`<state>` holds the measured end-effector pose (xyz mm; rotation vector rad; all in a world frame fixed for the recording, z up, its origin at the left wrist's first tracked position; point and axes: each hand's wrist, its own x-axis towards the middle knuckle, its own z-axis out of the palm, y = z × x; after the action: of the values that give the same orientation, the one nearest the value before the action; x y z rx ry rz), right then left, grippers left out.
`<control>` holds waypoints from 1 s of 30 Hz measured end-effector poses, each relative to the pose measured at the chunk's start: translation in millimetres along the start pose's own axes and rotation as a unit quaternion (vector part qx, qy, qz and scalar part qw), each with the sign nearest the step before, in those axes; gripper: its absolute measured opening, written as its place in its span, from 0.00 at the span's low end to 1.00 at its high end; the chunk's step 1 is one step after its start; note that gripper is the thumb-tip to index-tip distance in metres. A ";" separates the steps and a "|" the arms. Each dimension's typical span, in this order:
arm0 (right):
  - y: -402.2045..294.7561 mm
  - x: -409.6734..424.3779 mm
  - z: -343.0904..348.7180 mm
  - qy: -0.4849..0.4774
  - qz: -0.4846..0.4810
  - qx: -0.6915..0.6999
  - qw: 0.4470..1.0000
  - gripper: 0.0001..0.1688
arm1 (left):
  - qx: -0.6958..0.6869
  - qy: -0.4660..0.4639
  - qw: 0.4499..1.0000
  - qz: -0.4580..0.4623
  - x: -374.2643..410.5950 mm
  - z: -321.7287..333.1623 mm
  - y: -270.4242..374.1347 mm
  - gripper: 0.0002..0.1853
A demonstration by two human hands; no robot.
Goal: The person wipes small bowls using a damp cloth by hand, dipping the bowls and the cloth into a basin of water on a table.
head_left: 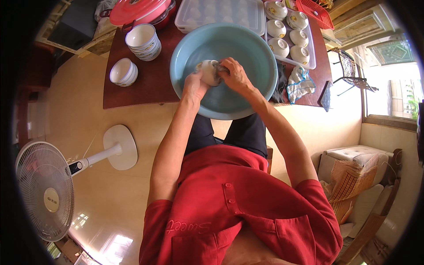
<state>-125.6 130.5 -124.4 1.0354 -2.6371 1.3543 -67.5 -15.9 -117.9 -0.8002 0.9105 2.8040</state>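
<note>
My left hand (195, 85) grips a white ceramic bowl (207, 70) with a yellow pattern, tilted on its side over a large blue-grey plastic basin (179, 82). Pressed to the bowl's base is a dark grey scouring pad (220, 73), pinched in the fingers of my right hand (236, 74). Left of the basin stand a taller stack of patterned bowls (143, 41) and a shorter stack (123, 72). Several bowls (278, 47) rest upside down in a clear plastic tray (311, 59) on the right.
The dark red table (162, 86) also holds a lidded translucent container (218, 15), a pink lid (139, 11), a red basket (318, 13), a white cloth with blue edging (299, 84) and a dark cloth (280, 84). A standing fan (46, 192) is on the floor at left.
</note>
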 end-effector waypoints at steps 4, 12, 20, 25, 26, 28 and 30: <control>6.1 -3.5 5.7 0.068 0.054 -0.012 0.996 0.09 | -0.009 -0.005 1.000 -0.010 -5.4 5.4 2.0 0.21; 14.7 -3.6 4.2 -0.018 0.197 -0.145 0.969 0.17 | -0.047 0.017 0.999 -0.007 0.4 2.2 -0.4 0.20; -42.3 -7.4 -2.8 0.045 -0.007 0.098 0.994 0.16 | 0.002 0.043 0.998 -0.047 -3.8 8.8 1.3 0.20; -20.6 -5.6 0.4 0.075 -0.050 0.022 0.996 0.14 | -0.006 0.046 0.999 -0.027 -5.4 11.4 1.9 0.20; -15.0 -4.8 0.3 0.092 -0.023 0.024 0.995 0.14 | -0.011 0.044 0.999 -0.026 -4.9 11.4 2.3 0.20; -5.2 -4.7 0.0 0.096 0.009 -0.020 0.995 0.14 | -0.022 0.041 0.999 -0.025 -5.7 10.7 3.2 0.21; 1.5 -5.3 -0.3 0.081 0.038 -0.083 0.993 0.16 | -0.015 0.040 0.999 -0.025 -10.1 12.8 4.6 0.21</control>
<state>-122.3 134.3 -126.9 0.7789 -2.6389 1.1527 -65.7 -11.6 -101.6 -0.9322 0.8491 2.7674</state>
